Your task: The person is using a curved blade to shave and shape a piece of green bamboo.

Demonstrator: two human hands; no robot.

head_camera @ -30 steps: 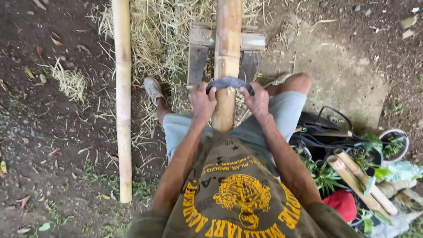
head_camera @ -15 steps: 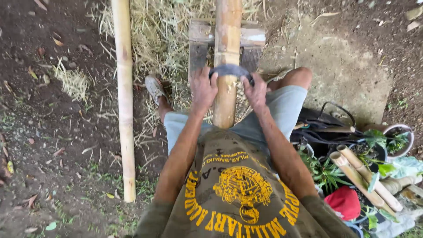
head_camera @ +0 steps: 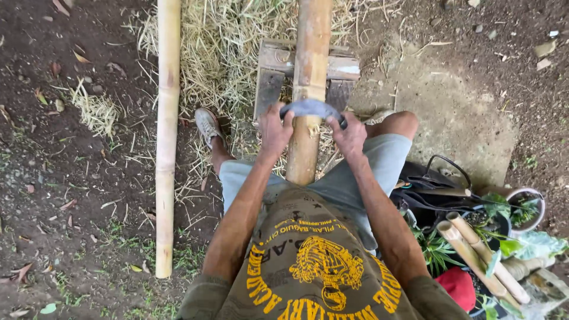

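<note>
A thick bamboo pole runs away from me between my legs, resting on a low wooden stand. A curved dark metal blade lies across the top of the pole. My left hand grips the blade's left end and my right hand grips its right end. Below the blade the pole's surface looks pale and scraped.
A second long bamboo pole lies on the dirt to the left. Dry shavings cover the ground around the stand. At right sit a black bag, potted plants, short bamboo pieces and a red cap. My shoe rests left of the stand.
Both hands and the blade have slid a little farther up the pole, away from my body. My head has shifted slightly.
</note>
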